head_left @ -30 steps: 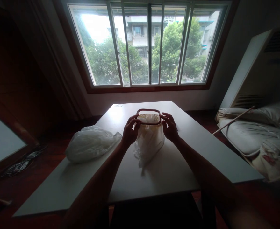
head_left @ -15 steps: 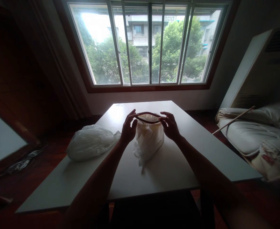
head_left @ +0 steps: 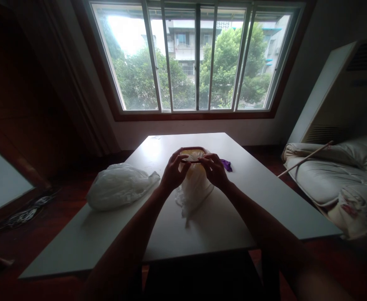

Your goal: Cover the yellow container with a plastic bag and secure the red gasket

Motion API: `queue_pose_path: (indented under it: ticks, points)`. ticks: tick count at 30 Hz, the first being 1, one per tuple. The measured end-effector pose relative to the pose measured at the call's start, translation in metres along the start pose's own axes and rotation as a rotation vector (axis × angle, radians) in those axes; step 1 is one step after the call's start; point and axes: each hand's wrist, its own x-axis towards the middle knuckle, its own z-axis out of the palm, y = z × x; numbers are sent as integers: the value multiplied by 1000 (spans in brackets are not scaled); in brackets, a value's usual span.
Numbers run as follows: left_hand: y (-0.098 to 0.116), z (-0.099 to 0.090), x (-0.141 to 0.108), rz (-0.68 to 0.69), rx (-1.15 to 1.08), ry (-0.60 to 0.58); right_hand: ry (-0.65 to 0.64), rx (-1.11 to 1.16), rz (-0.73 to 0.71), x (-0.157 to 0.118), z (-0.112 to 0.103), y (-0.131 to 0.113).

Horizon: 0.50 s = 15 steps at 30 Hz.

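Note:
A brown, rounded-rectangular ring sits at the mouth of a translucent white plastic bag in the middle of the table. Something yellowish shows inside the ring and through the bag; I cannot tell what it is. My left hand pinches the near left part of the ring with thumb and fingers. On the near right part, my right hand is closed the same way. Both hands are close together, and they cover the ring's sides. The bag's loose, crumpled end droops toward me onto the table.
A second, bulging white plastic bag lies on the left of the white table. A small purple item lies just beyond my right hand. To the right are a cushioned sofa and a thin stick.
My hands have moved closer together along the ring. The ring, earlier seen as a narrow lens shape, now looks wider and boxier. The purple item has come into sight beside my right hand.

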Motion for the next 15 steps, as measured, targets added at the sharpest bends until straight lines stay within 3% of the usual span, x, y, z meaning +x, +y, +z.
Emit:
queue_pose_path:
  ticks: [15]
  points:
    - [-6, 8, -1, -46, -109, 24, 61, 36, 46, 2, -3, 3]
